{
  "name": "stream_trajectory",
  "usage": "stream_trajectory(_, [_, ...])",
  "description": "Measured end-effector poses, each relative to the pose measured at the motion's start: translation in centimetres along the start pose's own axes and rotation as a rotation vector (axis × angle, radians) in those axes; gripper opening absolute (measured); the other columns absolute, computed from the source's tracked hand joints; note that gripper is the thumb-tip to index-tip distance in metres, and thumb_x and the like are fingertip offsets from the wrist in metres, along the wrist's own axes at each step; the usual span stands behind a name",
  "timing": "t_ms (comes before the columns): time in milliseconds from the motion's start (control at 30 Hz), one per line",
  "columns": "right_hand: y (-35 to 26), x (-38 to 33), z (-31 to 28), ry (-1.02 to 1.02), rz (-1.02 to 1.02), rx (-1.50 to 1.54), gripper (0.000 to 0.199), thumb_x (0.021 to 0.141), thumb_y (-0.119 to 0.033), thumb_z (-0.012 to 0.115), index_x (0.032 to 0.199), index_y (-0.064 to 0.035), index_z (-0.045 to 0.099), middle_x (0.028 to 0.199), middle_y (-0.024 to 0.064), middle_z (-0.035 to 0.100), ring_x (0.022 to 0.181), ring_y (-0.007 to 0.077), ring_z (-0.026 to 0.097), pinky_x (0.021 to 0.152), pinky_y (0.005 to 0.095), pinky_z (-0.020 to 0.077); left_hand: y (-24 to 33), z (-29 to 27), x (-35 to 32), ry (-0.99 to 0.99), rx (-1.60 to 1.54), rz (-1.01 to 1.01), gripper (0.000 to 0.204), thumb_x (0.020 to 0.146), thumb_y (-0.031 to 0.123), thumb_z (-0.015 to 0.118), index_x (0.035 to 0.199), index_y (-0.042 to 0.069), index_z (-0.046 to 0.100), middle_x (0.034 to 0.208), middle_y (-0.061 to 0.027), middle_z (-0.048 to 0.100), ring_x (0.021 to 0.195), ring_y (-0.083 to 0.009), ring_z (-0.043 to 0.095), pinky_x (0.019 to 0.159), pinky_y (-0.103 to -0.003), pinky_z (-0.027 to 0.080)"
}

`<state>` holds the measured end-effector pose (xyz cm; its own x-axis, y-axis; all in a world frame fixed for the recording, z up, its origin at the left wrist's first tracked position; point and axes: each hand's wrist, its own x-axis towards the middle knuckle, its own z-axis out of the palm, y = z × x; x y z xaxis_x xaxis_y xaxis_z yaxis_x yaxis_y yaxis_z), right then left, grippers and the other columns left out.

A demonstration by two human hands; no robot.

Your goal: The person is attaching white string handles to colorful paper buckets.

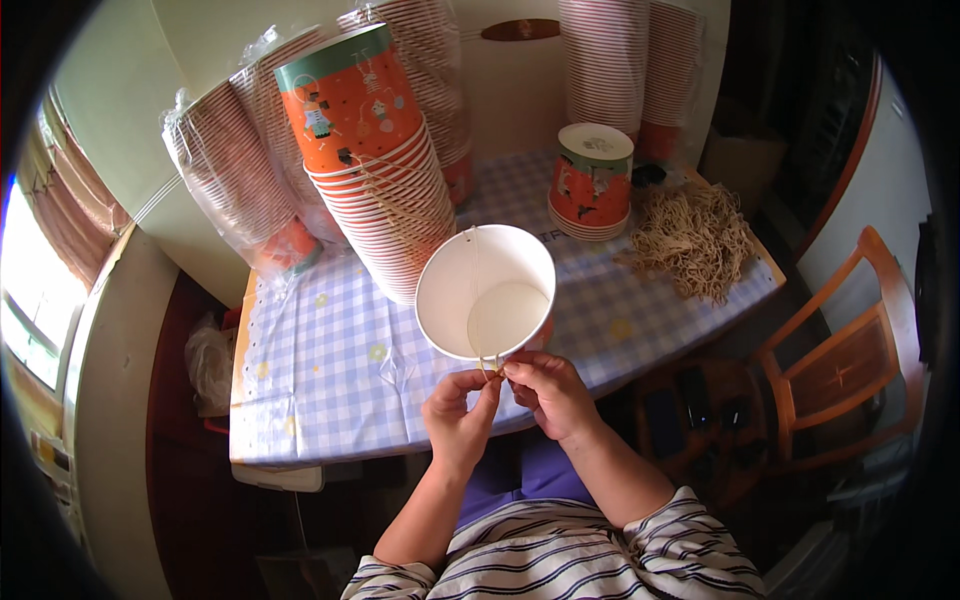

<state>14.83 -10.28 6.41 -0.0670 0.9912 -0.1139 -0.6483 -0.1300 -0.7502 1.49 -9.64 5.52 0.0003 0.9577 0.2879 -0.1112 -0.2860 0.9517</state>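
Table: a small table (330, 400) with a blue and white checked cloth stands by a pale wall.
Room: a window (30, 300) glows on the left, and a wooden chair (840, 370) stands on the right.
Cup: a white paper cup (487, 292) is held up over the near edge of the table, its open mouth facing up at us.
String: a thin tan string (477, 300) runs down the inside of the cup to the rim.
Left hand: the left hand (458, 415) pinches the string end just under the cup.
Right hand: the right hand (545, 392) pinches the string too and touches the cup's rim.
Stacks: a tall leaning stack (375, 150) of orange cups stands right behind the cup, and a short stack (592, 182) stands farther back.
Bags: more cups in clear bags (235, 170) lean on the wall.
Pile: a heap of tan strings (695, 238) lies on the right of the table.
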Motion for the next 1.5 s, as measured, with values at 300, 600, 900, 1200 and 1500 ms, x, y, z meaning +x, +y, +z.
stream_trajectory(300, [0.0,-0.3,0.2,0.032,-0.061,-0.115,0.020,0.086,-0.016,0.064,0.101,-0.0047,0.068,0.077,-0.0036,0.063,0.065,0.0017,0.049,0.055,0.0165,0.0353,0.9,0.4,1.0,0.027,0.548,0.556,0.017,0.070,-0.003,0.068,0.085,0.004,0.063,0.079,-0.0071,0.067,0.073,-0.0220,0.065,0.079,-0.037,0.050])
stream_trajectory(600, [-0.2,-0.3,0.1,0.010,-0.122,-0.149,0.020,0.087,-0.014,0.062,0.103,-0.0026,0.067,0.079,-0.0023,0.065,0.069,0.0030,0.051,0.063,0.0177,0.0402,1.8,0.4,1.8,-0.040,0.752,0.713,0.019,0.068,0.000,0.068,0.085,0.007,0.064,0.077,-0.0042,0.066,0.071,-0.0198,0.063,0.079,-0.039,0.049])
stream_trajectory(900, [0.4,0.0,-0.4,0.064,-0.155,-0.200,0.019,0.088,-0.018,0.062,0.097,-0.0033,0.068,0.074,-0.0021,0.062,0.063,0.0026,0.047,0.058,0.0177,0.0382,2.0,0.3,2.3,-0.090,0.734,0.705,0.017,0.067,-0.002,0.068,0.081,0.006,0.064,0.074,-0.0040,0.064,0.069,-0.0200,0.062,0.079,-0.039,0.050])
stream_trajectory(1200, [-0.1,0.3,0.5,0.032,-0.039,0.008,0.018,0.089,-0.021,0.060,0.092,-0.0047,0.068,0.066,-0.0047,0.055,0.057,0.0008,0.040,0.048,0.0169,0.0283,1.8,0.2,2.4,-0.134,0.647,0.616,0.016,0.066,-0.003,0.068,0.079,0.006,0.063,0.075,-0.0032,0.065,0.070,-0.0197,0.063,0.081,-0.040,0.049])
stream_trajectory(1500, [0.9,0.3,-0.9,0.120,-0.070,-0.006,0.014,0.086,-0.019,0.065,0.091,-0.0052,0.067,0.068,-0.0040,0.056,0.059,0.0010,0.045,0.048,0.0162,0.0293,2.0,0.0,2.8,-0.110,0.669,0.650,0.016,0.067,-0.003,0.068,0.080,0.007,0.063,0.075,-0.0032,0.065,0.071,-0.0201,0.063,0.081,-0.039,0.049])
